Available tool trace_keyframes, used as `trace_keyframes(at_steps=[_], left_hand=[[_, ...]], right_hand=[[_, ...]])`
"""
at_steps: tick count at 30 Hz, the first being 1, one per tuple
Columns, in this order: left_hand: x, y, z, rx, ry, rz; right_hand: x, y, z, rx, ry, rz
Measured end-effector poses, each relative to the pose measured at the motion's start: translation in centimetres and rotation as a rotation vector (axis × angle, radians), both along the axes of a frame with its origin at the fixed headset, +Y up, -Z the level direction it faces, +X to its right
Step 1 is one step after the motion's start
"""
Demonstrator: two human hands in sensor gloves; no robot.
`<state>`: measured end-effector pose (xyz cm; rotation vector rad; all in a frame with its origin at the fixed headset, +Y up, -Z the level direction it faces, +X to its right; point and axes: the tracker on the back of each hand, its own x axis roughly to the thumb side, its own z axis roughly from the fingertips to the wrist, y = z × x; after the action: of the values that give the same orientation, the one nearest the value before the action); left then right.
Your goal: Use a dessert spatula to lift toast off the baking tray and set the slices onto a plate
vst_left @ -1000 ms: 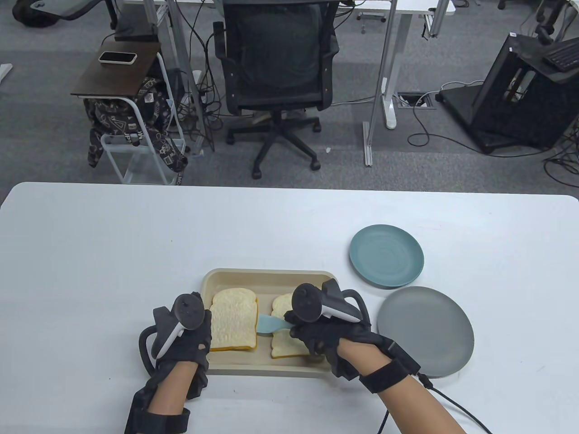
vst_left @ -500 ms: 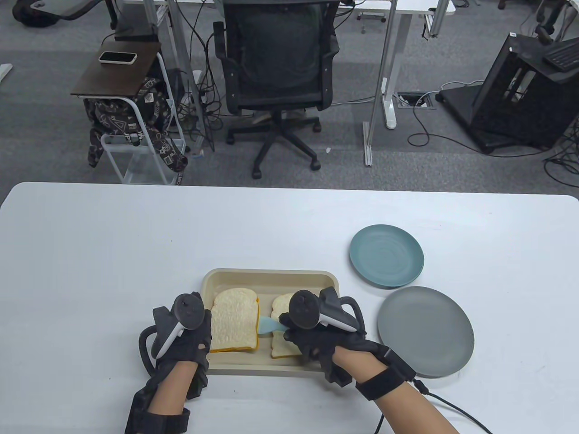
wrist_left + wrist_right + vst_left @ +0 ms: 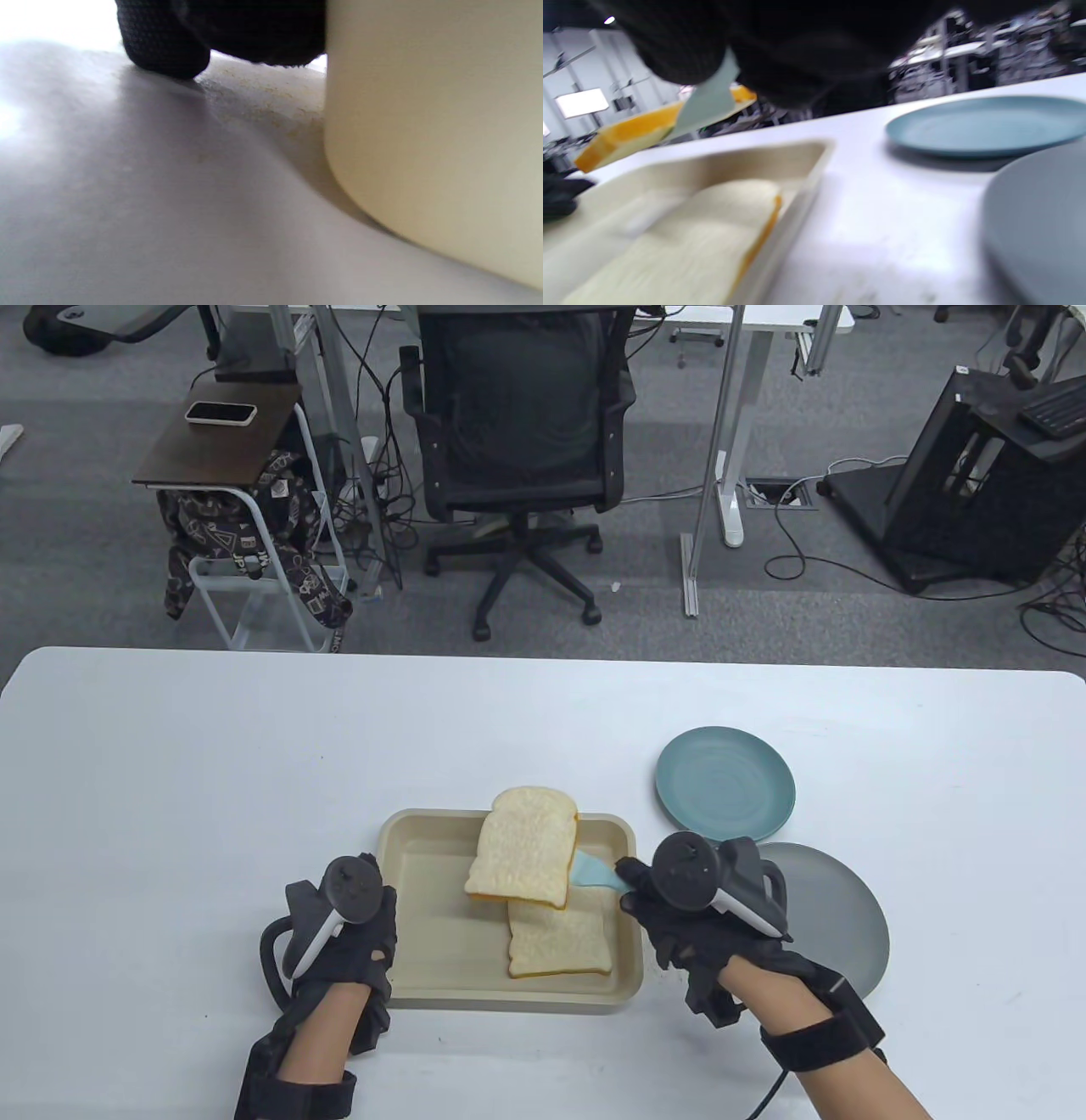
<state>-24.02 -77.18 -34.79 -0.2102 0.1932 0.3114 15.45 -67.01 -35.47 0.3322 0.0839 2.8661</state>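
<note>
Right hand is up over the tray's right rim, wrist angled in from the lower right, fingers curled round the handle of the dessert spatula; the pale blue blade points left from that hand and carries a slice of toast, raised above the baking tray and tilted; the handle itself is hidden inside the glove; the second slice lies flat in the tray just left of the right hand, partly under the lifted one; left hand sits against the tray's left edge, palm side hidden by the tracker, so I cannot tell its grip; just behind the right hand is the teal plate; the grey plate lies partly covered under that hand; right wrist view is blurred
</note>
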Motion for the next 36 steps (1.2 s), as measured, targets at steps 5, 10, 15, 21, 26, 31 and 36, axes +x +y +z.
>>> trace_keyframes(at_steps=[5, 10, 15, 21, 26, 31, 36], left_hand=[[0.0, 0.0, 0.0, 0.0, 0.0, 0.001], [0.0, 0.0, 0.0, 0.0, 0.0, 0.002], [0.0, 0.0, 0.0, 0.0, 0.0, 0.002], [0.0, 0.0, 0.0, 0.0, 0.0, 0.002], [0.0, 0.0, 0.0, 0.0, 0.0, 0.002], [0.0, 0.0, 0.0, -0.001, -0.002, 0.004], [0.0, 0.0, 0.0, -0.001, -0.002, 0.006]], right_hand=[[4.3, 1.1, -1.2, 0.045, -0.188, -0.016], [8.2, 0.9, -2.9, 0.052, -0.375, 0.001], [11.1, -0.3, -4.5, 0.011, -0.513, 0.02], [12.9, -1.9, -6.0, -0.025, -0.623, 0.047], [13.1, -2.9, -7.0, -0.068, -0.652, 0.107], [12.3, -2.3, -8.2, -0.129, -0.65, 0.198], [10.9, 0.0, -9.7, -0.205, -0.655, 0.315]])
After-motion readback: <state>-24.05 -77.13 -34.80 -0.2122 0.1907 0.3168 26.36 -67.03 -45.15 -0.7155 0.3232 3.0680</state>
